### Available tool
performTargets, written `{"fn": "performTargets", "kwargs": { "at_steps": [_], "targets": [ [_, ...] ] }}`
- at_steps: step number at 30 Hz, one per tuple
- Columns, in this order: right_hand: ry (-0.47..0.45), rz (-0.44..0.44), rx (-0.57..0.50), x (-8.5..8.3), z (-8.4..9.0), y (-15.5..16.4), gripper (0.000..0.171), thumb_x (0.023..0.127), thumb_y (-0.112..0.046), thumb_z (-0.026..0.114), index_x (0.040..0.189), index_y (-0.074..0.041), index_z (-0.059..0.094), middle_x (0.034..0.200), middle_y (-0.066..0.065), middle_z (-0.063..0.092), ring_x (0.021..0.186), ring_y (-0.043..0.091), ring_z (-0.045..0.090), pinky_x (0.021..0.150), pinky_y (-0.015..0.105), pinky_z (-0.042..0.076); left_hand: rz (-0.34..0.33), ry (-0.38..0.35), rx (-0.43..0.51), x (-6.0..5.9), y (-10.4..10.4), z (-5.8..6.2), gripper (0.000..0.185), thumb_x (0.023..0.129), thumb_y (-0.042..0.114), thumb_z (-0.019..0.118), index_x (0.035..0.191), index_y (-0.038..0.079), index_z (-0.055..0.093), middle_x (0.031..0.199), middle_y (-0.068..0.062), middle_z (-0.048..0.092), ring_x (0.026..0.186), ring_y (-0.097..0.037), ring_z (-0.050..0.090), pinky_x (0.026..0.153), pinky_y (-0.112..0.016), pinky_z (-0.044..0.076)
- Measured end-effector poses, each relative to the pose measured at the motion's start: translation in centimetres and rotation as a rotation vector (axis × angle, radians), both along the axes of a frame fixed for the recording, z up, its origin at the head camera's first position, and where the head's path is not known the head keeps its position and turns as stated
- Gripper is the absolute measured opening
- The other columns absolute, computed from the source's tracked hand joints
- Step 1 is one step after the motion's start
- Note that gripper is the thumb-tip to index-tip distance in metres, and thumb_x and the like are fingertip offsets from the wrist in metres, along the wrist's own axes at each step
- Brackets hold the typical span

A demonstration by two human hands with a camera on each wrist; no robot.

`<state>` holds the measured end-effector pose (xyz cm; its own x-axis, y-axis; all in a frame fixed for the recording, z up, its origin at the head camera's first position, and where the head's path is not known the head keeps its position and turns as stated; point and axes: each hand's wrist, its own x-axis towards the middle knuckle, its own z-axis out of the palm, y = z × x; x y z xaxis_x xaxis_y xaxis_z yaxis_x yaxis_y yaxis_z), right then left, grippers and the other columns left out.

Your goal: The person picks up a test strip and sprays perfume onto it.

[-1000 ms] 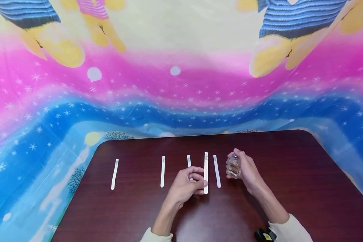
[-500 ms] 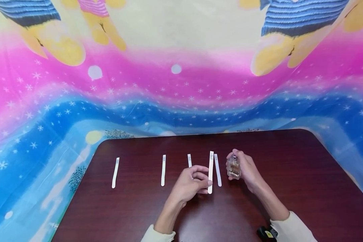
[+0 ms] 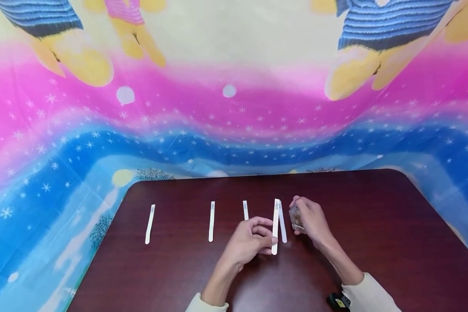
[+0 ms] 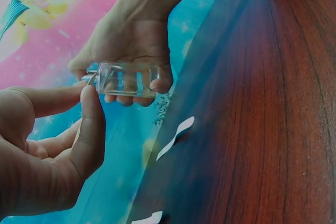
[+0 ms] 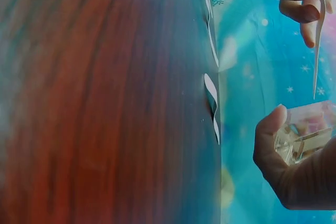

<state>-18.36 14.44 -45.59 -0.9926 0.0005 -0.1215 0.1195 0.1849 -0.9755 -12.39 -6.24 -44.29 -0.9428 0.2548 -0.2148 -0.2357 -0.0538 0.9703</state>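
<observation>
Head view: right of the frame's centre, the left hand (image 3: 247, 242) pinched a white strip (image 3: 275, 225) near its lower end, its long axis running nearly straight up the frame. The right hand (image 3: 315, 220), its fingers curled round a glass bottle (image 3: 297, 220), held it just to the strip's right, so the left hand was nearer the strip. On the worktop (image 3: 171, 273), three loose strips (image 3: 212, 221) lay to the left; a fourth strip (image 3: 283, 229) showed partly behind the pinched one.

Left wrist view: the bottle lay sideways, its top pointing left at the pinching fingers; contact could not be told.

Right wrist view: at right, the pinched strip, edge-on, hung downward in the frame, its tip just above the bottle.
</observation>
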Motion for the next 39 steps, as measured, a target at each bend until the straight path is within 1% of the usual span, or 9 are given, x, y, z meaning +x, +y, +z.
{"fn": "performTargets", "kwargs": {
  "at_steps": [5, 7, 9, 11, 14, 16, 17, 27, 39],
  "targets": [
    [-0.010, -0.041, 0.021, 0.1, -0.1, -0.4, 0.030, 0.110, -0.027, 0.047, 0.108, -0.002, 0.063, 0.069, 0.005, 0.053, 0.055, 0.016, 0.053, 0.050, 0.034, 0.058, 0.002, 0.001, -0.002, 0.1, 0.1, 0.0, 0.043, 0.088, -0.008, 0.079, 0.128, -0.002, 0.068, 0.096, -0.013, 0.073, 0.071, -0.013, 0.071, 0.067, -0.032, 0.068],
    [-0.015, -0.049, 0.023, 0.1, -0.1, -0.5, 0.030, 0.110, -0.026, 0.046, 0.111, -0.002, 0.064, 0.085, 0.011, 0.062, 0.062, 0.016, 0.057, 0.052, 0.034, 0.060, 0.002, 0.004, -0.006, 0.1, 0.1, 0.0, 0.042, 0.088, -0.007, 0.079, 0.129, -0.002, 0.068, 0.097, -0.014, 0.073, 0.071, -0.012, 0.071, 0.067, -0.031, 0.068],
    [-0.019, -0.051, 0.008, 0.2, 0.0, -0.6, 0.031, 0.110, -0.026, 0.045, 0.114, -0.001, 0.064, 0.112, 0.016, 0.067, 0.069, 0.016, 0.060, 0.054, 0.034, 0.062, 0.004, 0.006, -0.008, 0.1, 0.0, 0.0, 0.042, 0.089, -0.007, 0.079, 0.129, -0.002, 0.068, 0.097, -0.014, 0.073, 0.071, -0.012, 0.071, 0.067, -0.031, 0.068],
    [-0.030, -0.055, -0.027, 0.3, 0.0, -0.5, 0.035, 0.112, -0.030, 0.043, 0.116, -0.001, 0.063, 0.119, 0.019, 0.066, 0.072, 0.018, 0.062, 0.056, 0.035, 0.063, 0.007, 0.008, -0.013, 0.1, -0.1, -0.2, 0.042, 0.089, -0.007, 0.079, 0.129, -0.002, 0.067, 0.097, -0.014, 0.073, 0.072, -0.012, 0.072, 0.066, -0.031, 0.068],
    [-0.049, -0.064, -0.092, 0.6, 0.0, -0.2, 0.041, 0.114, -0.038, 0.041, 0.115, -0.002, 0.061, 0.102, 0.015, 0.069, 0.070, 0.019, 0.062, 0.059, 0.038, 0.064, 0.011, 0.002, -0.019, 0.2, -0.4, -0.4, 0.042, 0.089, -0.006, 0.079, 0.129, -0.001, 0.068, 0.097, -0.012, 0.072, 0.073, -0.012, 0.072, 0.066, -0.030, 0.068],
    [-0.057, -0.068, -0.136, 0.7, 0.1, 0.0, 0.043, 0.115, -0.043, 0.039, 0.112, -0.005, 0.060, 0.081, 0.010, 0.062, 0.066, 0.020, 0.062, 0.061, 0.040, 0.065, 0.014, 0.002, -0.026, 0.3, -0.7, -0.5, 0.042, 0.089, -0.005, 0.079, 0.130, -0.001, 0.068, 0.097, -0.010, 0.072, 0.073, -0.012, 0.073, 0.067, -0.031, 0.068],
    [-0.060, -0.066, -0.154, 0.7, 0.2, 0.1, 0.043, 0.115, -0.044, 0.038, 0.110, -0.006, 0.060, 0.079, 0.007, 0.061, 0.067, 0.020, 0.063, 0.062, 0.041, 0.066, 0.016, 0.002, -0.028, 0.3, -0.8, -0.6, 0.043, 0.089, -0.004, 0.079, 0.130, -0.001, 0.068, 0.097, -0.009, 0.072, 0.073, -0.012, 0.073, 0.067, -0.031, 0.068],
    [-0.047, -0.050, -0.212, 0.9, 1.1, 1.7, 0.042, 0.115, -0.044, 0.036, 0.105, -0.011, 0.060, 0.078, 0.001, 0.063, 0.066, 0.017, 0.065, 0.062, 0.041, 0.066, 0.037, 0.030, -0.057, -0.4, -3.5, -0.7, 0.045, 0.090, -0.006, 0.078, 0.133, -0.005, 0.065, 0.095, -0.007, 0.071, 0.073, -0.010, 0.070, 0.068, -0.028, 0.067],
    [-0.031, -0.026, -0.230, 1.4, 0.9, 3.6, 0.041, 0.116, -0.045, 0.036, 0.101, -0.017, 0.062, 0.080, 0.000, 0.064, 0.068, 0.017, 0.066, 0.063, 0.041, 0.067, 0.096, 0.042, -0.133, -0.8, -7.9, -1.1, 0.042, 0.095, -0.005, 0.073, 0.135, -0.007, 0.063, 0.098, -0.010, 0.072, 0.077, -0.009, 0.070, 0.068, -0.023, 0.064]
  ]
}}
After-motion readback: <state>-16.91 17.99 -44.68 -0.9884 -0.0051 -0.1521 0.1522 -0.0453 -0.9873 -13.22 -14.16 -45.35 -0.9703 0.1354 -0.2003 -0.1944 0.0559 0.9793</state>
